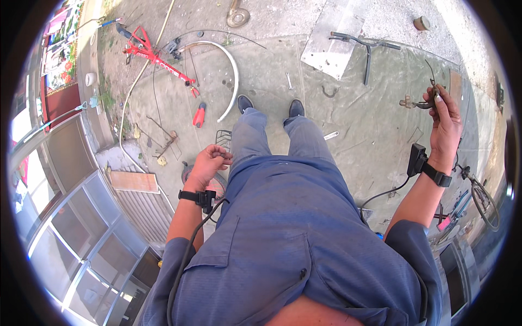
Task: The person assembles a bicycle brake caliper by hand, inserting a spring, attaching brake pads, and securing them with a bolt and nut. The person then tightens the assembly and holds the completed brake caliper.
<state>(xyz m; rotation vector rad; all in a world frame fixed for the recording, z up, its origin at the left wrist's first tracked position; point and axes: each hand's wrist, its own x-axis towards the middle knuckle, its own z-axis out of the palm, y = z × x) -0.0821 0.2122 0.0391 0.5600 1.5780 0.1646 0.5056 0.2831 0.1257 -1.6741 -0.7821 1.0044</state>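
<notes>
My right hand (446, 117) is raised out to the right, its thumb and fingers pinched on a small dark metal part with arms and a brownish block at one end, which looks like a bicycle brake caliper (423, 105). A thin wire or cable end sticks up from it. My left hand (209, 164) hangs beside my left thigh with the fingers curled together; whether anything small is in them is hidden. Just beyond it on the ground is a dark wire rack (223, 138). Red-handled pliers (199, 116) lie farther ahead.
A red bicycle frame (163, 64) and a curved silver mudguard (235, 70) lie ahead left. Handlebars (367, 48) are ahead right, near a metal sheet (331, 41). Small wrenches (289, 81) lie around my feet. A bicycle wheel (483, 204) is at the right; a glazed frame (81, 244) stands left.
</notes>
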